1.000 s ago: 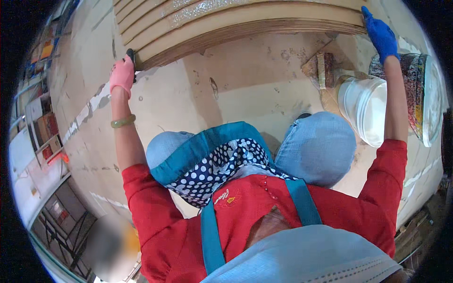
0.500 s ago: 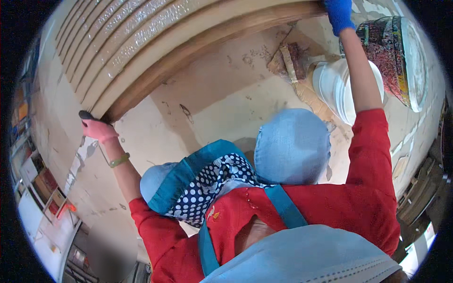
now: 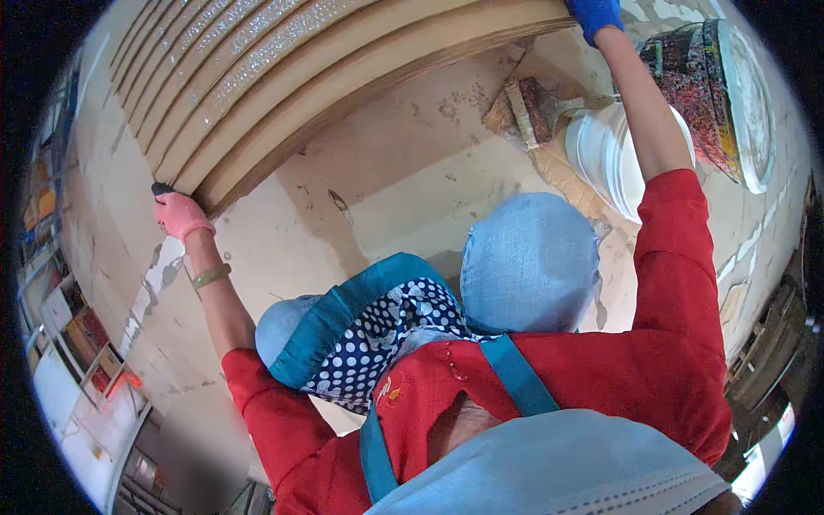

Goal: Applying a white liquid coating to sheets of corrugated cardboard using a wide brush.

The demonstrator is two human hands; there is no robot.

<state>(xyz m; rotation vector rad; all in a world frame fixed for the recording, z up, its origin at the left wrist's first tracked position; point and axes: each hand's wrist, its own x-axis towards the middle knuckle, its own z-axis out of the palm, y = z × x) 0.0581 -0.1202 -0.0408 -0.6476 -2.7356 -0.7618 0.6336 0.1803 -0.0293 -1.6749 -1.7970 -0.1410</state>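
Plywood sheet (image 3: 343,77) between both gloved hands

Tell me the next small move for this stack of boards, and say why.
Probably ease the board stack level and square before shifting it further. The left hand in a pink glove grips its low corner, the right hand in a blue glove holds the far end, and the stack sits tilted, close to the white bucket.

Two gloved hands (image 3: 182,215), one bucket (image 3: 605,154)
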